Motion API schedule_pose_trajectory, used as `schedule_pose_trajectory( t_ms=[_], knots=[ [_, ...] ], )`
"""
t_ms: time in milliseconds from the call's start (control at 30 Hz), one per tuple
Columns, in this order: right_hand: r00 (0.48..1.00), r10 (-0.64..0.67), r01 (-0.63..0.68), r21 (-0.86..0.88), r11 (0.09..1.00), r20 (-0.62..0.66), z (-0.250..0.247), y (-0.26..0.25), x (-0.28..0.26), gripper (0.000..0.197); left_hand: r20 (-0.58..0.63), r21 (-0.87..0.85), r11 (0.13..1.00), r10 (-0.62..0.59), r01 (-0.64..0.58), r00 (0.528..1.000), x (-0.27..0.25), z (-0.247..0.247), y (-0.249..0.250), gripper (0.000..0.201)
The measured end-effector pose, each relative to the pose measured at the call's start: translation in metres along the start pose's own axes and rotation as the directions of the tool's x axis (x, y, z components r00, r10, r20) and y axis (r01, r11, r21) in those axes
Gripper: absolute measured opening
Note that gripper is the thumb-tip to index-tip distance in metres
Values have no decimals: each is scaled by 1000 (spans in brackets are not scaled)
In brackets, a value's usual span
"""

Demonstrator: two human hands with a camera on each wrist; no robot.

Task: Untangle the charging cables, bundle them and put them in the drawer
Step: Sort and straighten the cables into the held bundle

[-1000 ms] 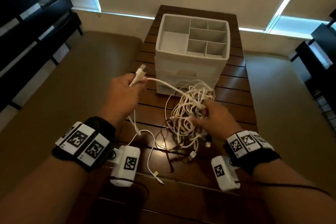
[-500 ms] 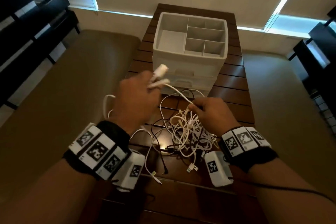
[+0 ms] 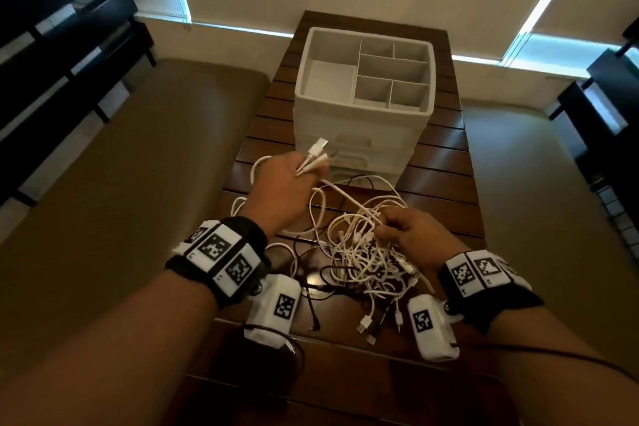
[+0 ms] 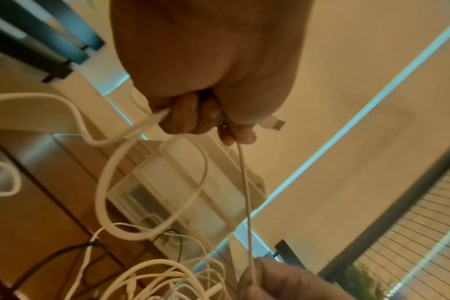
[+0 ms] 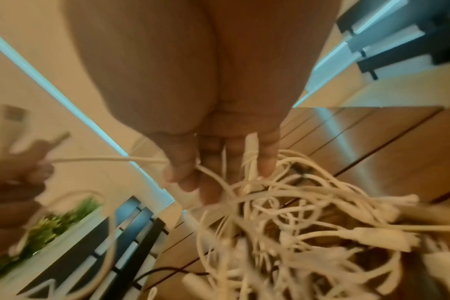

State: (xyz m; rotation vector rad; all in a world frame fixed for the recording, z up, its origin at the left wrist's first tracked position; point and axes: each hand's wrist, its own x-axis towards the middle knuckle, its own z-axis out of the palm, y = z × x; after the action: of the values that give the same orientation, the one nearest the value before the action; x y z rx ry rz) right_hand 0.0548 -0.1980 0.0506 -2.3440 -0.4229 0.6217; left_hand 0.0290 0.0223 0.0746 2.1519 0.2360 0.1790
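Note:
A tangle of white and black charging cables (image 3: 363,252) lies on the wooden slat table (image 3: 446,183) in front of a white drawer unit (image 3: 359,145). My left hand (image 3: 287,183) grips one white cable (image 3: 345,194) near its plug ends (image 3: 318,149), which stick out past the knuckles; in the left wrist view the left hand (image 4: 208,121) is a fist with a USB plug (image 4: 272,123) poking out. My right hand (image 3: 404,232) pinches the same cable where it enters the tangle; the right wrist view shows its fingers (image 5: 183,172) closed on the cable among the cables (image 5: 308,233).
The drawer unit's top is an open tray (image 3: 428,79) with several compartments; its drawers look closed. Brown padded benches (image 3: 138,166) flank the table. Dark shelving (image 3: 52,45) stands at the far left and dark furniture (image 3: 608,97) at the far right.
My left hand went from the left toward the drawer unit and now holds the plugs a bit farther forward. My right hand set the bunch down and pinches the cable at the pile.

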Motion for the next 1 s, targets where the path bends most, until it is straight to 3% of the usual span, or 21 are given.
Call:
schedule_pose_trajectory(
  t_ms=[67, 133, 167, 200, 267, 333, 400, 467, 500, 567, 633, 733, 767, 867, 1000],
  knots=[
    [995, -22, 32, 97, 995, -101, -1, -7, -2, 18, -26, 82, 994, -69, 71, 997, 1, -3, -14, 19],
    [974, 29, 72, 429, 900, -225, -3, -18, -5, 17, -26, 162, 978, -126, 129, 992, 1, -5, -30, 9],
    [953, 76, 84, 495, 865, -294, -5, -18, -3, 16, -36, 185, 972, -144, 148, 989, 1, -6, -35, 6],
    [928, 117, 55, 439, 897, -355, -8, -16, 0, 17, -61, 187, 969, -150, 159, 987, 0, -7, -40, 6],
    [913, 136, -87, 144, 986, -384, -9, -7, 8, 22, -122, 133, 978, -146, 162, 982, -4, -11, -41, 8],
    [940, 146, -159, -16, 987, -309, -4, 0, 12, 30, -158, 86, 985, -138, 152, 978, -7, -15, -38, 14],
    [978, 175, -185, -81, 979, -115, 8, 11, 15, 30, -172, 85, 985, -131, 147, 976, -10, -18, -34, 24],
    [966, 230, -210, -163, 964, 118, 23, 17, 11, 26, -188, 89, 988, -110, 128, 976, -11, -23, -28, 36],
    [964, 223, -193, -196, 961, 144, 27, 17, 9, 26, -194, 91, 989, -95, 114, 976, -12, -26, -24, 39],
    [996, 84, -82, -158, 984, 7, 22, 6, 6, 25, -169, 90, 992, -72, 89, 983, -11, -31, -15, 39],
    [992, -57, 60, 29, 998, -108, 9, -18, 2, 24, -43, 63, 997, -44, 46, 998, -12, -28, -7, 32],
    [981, -189, 194, 214, 957, -43, -5, -52, -4, 24, 220, -79, 997, 40, -23, 975, -23, -12, 7, 14],
    [975, -219, 221, 244, 944, -38, -7, -57, -5, 25, 251, -139, 990, 61, -26, 966, -25, -7, 8, 12],
    [970, -236, 206, 305, 930, 65, -10, -58, -5, 24, 200, -281, 959, 29, 29, 979, -26, -2, 7, 22],
    [963, -204, 179, 146, 973, 177, 6, -35, 6, 10, 234, -408, 905, -29, 125, 972, -26, -1, 16, 10]
  ],
)
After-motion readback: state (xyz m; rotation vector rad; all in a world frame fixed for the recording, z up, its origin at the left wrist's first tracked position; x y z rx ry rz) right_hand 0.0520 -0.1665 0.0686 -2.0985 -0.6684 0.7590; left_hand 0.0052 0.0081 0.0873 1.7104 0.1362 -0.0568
